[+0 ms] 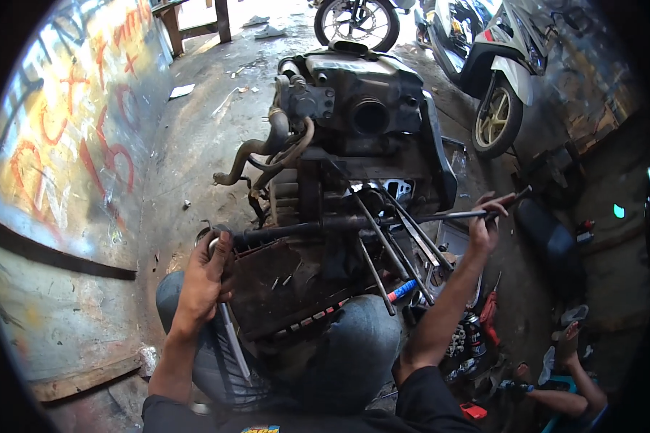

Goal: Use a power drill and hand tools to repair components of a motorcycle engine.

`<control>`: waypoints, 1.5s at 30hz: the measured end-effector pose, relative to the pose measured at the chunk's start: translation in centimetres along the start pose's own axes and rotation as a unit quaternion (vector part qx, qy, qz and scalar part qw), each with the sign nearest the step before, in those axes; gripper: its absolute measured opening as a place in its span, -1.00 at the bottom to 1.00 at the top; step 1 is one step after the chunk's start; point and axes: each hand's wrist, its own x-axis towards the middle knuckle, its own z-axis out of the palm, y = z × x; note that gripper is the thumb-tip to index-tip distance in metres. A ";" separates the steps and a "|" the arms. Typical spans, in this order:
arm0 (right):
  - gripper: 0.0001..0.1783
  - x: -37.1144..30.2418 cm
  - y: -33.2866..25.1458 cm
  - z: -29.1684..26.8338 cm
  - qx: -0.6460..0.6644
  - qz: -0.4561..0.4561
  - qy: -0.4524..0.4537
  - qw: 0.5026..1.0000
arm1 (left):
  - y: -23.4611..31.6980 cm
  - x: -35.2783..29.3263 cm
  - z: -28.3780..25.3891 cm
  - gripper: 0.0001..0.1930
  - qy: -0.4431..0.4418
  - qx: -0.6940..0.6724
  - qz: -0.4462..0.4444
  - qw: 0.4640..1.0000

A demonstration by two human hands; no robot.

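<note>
My left hand (208,278) is closed around a silver metal bar (232,343), which runs down toward my left thigh. Beside that hand begins a long dark shaft (289,231), lying crosswise before a large greasy engine (365,94). My right hand (487,220), farther to the right, has its fingers wrapped on a slender silver rod (448,215) with a dark reddish end. The rod lines up with the shaft; whether they join is hard to make out. Several long metal bars (375,231) slant from the engine toward my knees.
Bent hoses (238,166) stick out from the engine's left side. A white scooter (484,58) and a motorcycle wheel (357,25) stand beyond. Cans and tools, including a red-handled one (490,317), lie at right. Another person's limbs (567,375) show lower right; a painted wall (79,130) rises left.
</note>
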 end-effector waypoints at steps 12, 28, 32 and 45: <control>-0.68 0.4 -1.1 2.6 -0.191 0.160 0.169 0.954 | 0.2 -0.1 -0.5 -0.70 -0.019 0.053 0.109 0.992; -0.73 1.7 3.0 6.8 -0.945 -0.313 -0.078 0.063 | 2.4 -0.8 -0.6 -0.63 -0.034 0.009 -0.097 0.995; -0.73 0.1 6.1 4.3 -0.774 -0.543 -0.189 0.267 | 2.9 -0.3 -0.3 -0.63 -0.053 0.011 -0.124 0.991; -0.74 1.1 0.1 1.2 -0.325 -0.349 -0.081 0.875 | 2.4 -0.4 -0.1 -0.60 -0.042 0.012 -0.101 0.994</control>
